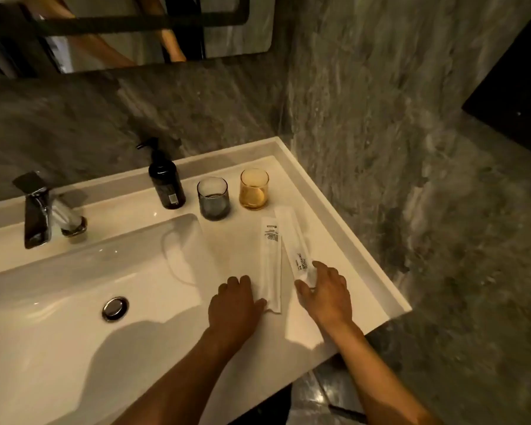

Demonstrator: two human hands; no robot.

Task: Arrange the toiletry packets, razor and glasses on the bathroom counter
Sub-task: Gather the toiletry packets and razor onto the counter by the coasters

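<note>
Two long white toiletry packets lie side by side on the white counter (344, 240), right of the basin. My left hand (235, 305) rests flat beside the near end of the left packet (271, 262), its thumb touching that end. My right hand (327, 291) pinches the near end of the right packet (295, 240), which is printed "brushing teeth". Behind the packets stand a grey glass (213, 198) and an amber glass (254, 189), upright and apart. No razor is visible.
A dark pump bottle (165, 182) stands left of the grey glass. The chrome faucet (40, 210) sits at the back left over the basin (74, 286) with its drain (114, 308). A grey stone wall borders the counter's right edge; a mirror hangs above.
</note>
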